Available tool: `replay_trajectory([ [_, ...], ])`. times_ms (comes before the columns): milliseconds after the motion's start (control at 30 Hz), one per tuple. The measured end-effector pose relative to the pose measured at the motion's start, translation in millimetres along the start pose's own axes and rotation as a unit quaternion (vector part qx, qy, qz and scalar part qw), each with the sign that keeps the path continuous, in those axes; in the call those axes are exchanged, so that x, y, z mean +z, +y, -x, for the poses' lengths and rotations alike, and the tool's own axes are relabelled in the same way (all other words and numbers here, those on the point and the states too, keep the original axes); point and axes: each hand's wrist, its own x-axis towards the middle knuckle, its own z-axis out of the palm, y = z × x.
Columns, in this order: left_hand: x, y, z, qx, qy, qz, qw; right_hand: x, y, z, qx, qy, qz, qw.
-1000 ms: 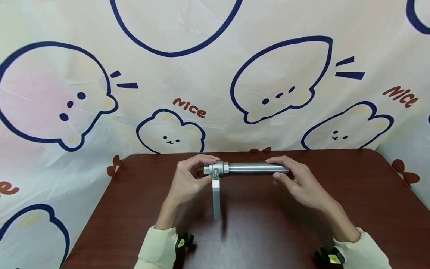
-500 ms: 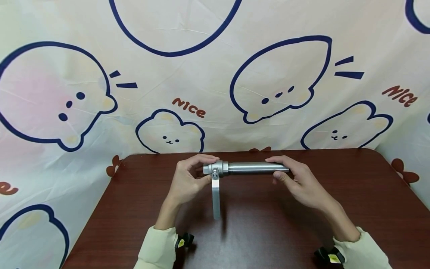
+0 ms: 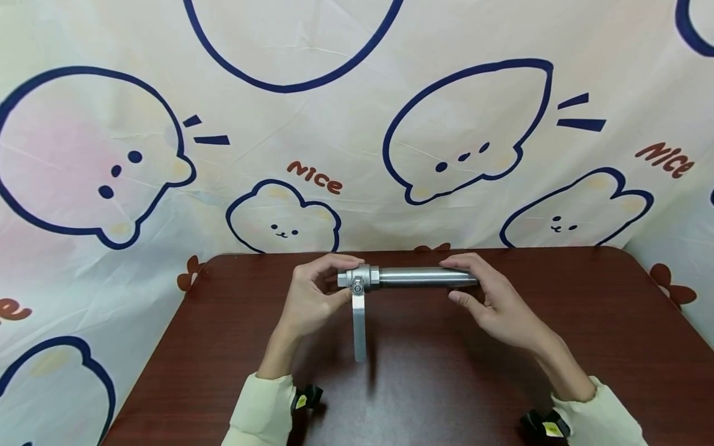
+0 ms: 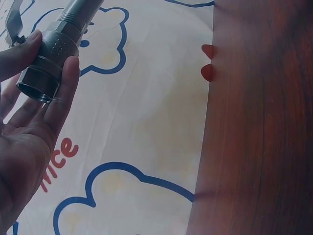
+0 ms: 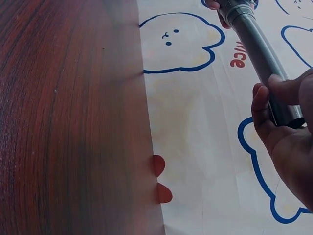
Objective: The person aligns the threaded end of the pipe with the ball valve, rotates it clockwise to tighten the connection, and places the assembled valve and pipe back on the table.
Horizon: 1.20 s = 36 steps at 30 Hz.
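Behind both hands hangs a printed cloth (image 3: 357,136); beneath them lies a brown table (image 3: 440,396). Below the left hand, a pale sleeve (image 3: 259,412) covers the forearm, with a black strap device (image 3: 307,398) just right of it. The left hand (image 3: 311,301) grips the metal valve (image 3: 365,277), thumb on the near side, fingers on the far side; the valve is raised above the table. Right of the left thumb, the flat handle (image 3: 359,328) points toward the person. Between the hands, joined to the valve, a steel pipe (image 3: 415,277) lies level. The right hand (image 3: 504,313) curves loosely about the pipe's free end, fingers over the far side; thumb contact cannot be confirmed. A second black device (image 3: 543,425) sits below the right hand.
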Motion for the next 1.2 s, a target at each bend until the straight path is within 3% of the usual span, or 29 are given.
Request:
replay_trajectory([
  [467,0.3,1.5,0.2,0.001,-0.004,0.001,1.0000,-0.3,1.0,0.4,-0.026,0.037,-0.002,0.999],
  [1200,-1.3,2.3,1.3,0.003,-0.005,-0.001,1.0000,-1.6,3.1,0.1,-0.019,0.014,-0.036,0.999],
])
